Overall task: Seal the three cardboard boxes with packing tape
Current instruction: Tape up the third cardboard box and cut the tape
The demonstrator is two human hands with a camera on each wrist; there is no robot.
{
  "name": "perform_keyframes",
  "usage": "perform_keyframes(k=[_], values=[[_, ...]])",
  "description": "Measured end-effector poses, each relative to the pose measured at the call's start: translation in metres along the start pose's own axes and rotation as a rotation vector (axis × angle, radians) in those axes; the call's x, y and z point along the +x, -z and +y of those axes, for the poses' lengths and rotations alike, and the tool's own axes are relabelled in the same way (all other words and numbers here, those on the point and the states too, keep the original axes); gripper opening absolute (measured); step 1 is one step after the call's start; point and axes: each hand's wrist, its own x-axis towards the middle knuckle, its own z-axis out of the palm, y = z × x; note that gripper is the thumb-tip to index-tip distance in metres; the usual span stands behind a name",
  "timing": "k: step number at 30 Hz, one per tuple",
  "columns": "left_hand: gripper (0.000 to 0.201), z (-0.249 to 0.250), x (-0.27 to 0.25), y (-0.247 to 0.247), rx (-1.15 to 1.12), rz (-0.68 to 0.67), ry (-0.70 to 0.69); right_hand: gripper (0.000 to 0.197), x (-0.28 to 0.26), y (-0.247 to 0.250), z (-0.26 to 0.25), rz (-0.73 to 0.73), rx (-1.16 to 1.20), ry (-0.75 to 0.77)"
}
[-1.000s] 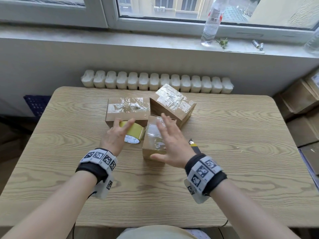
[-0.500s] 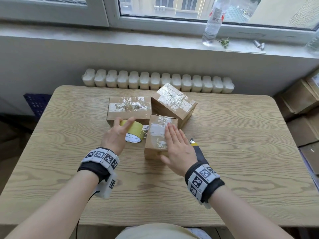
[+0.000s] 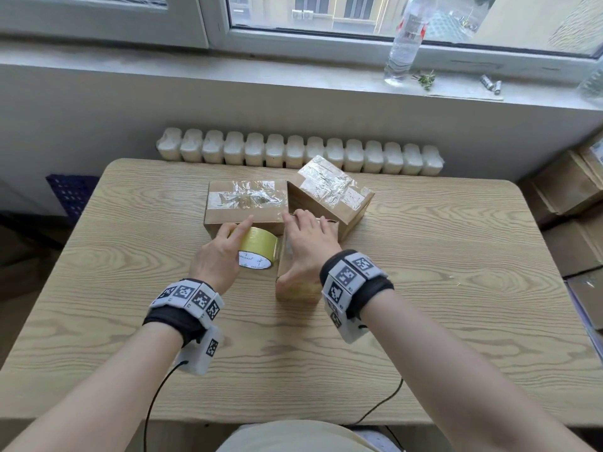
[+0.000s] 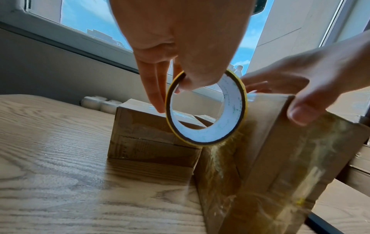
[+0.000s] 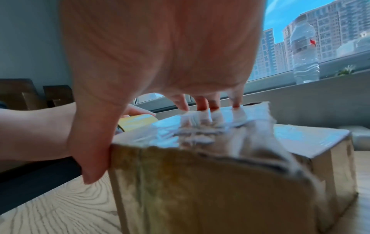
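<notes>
Light wood-grain desk (image 3: 424, 305) pushed up against a wall under a big window, white radiator (image 3: 293, 153) running along the back edge. A clear plastic water bottle (image 3: 404, 44) stands on the windowsill at about 1 o'clock, with a couple of small batteries (image 3: 489, 83) further right. More cardboard cartons (image 3: 567, 197) are stacked off the desk at 3 o'clock.

Three small cardboard boxes sit bunched together mid-desk. The left box (image 3: 246, 207) at 11 o'clock has crinkly clear tape across its top. The angled box (image 3: 329, 194) at 12 to 1 o'clock is taped over too and touches the left one at a corner. The near box (image 3: 295, 288) sits right in front of both, with shiny tape running over its top and down the front face; you can see that best from the right wrist view.

The left hand (image 3: 217, 256) is grasping the roll of yellowish packing tape (image 3: 257, 251), thumb hooked through the white core and fingers over the outside, holding it up off the desk right beside the near box's left side. A strip of tape runs from the roll down onto that box. The right hand (image 3: 308, 246) lies flat on top of the near box, fingers straight and spread, fingertips pressing the tape at the far end, thumb down the left side.
</notes>
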Motion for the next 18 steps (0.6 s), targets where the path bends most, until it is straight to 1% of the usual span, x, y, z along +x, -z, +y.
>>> perform_keyframes(k=[2,4,5,7,9,10,12,15,18], values=[[0.067,-0.002,0.000,0.006,-0.021,0.046,-0.011,0.131,-0.005,0.001,0.004,0.044,0.011,0.021],[0.063,-0.002,0.002,0.014,-0.044,0.110,-0.065,0.127,-0.011,0.000,0.009,0.108,0.096,0.024],[0.062,0.000,0.003,0.019,-0.047,0.144,-0.094,0.126,-0.014,-0.001,0.013,0.137,0.164,0.019],[0.061,0.007,0.005,0.027,-0.052,0.198,-0.130,0.126,-0.021,-0.006,0.020,0.177,0.370,0.002],[0.059,0.018,0.007,0.030,-0.088,0.226,-0.150,0.124,-0.028,-0.015,0.025,0.200,0.585,-0.012],[0.058,0.024,0.006,0.029,-0.108,0.226,-0.170,0.122,-0.033,-0.019,0.027,0.207,0.653,-0.019],[0.058,0.033,0.006,0.023,-0.127,0.188,-0.214,0.119,-0.042,-0.029,0.034,0.199,0.705,-0.034],[0.061,0.043,0.002,0.010,-0.136,0.073,-0.254,0.119,-0.057,-0.048,0.049,0.178,0.718,-0.041],[0.066,0.059,-0.008,-0.006,-0.124,-0.067,-0.275,0.129,-0.068,-0.071,0.066,0.122,0.748,-0.061]])
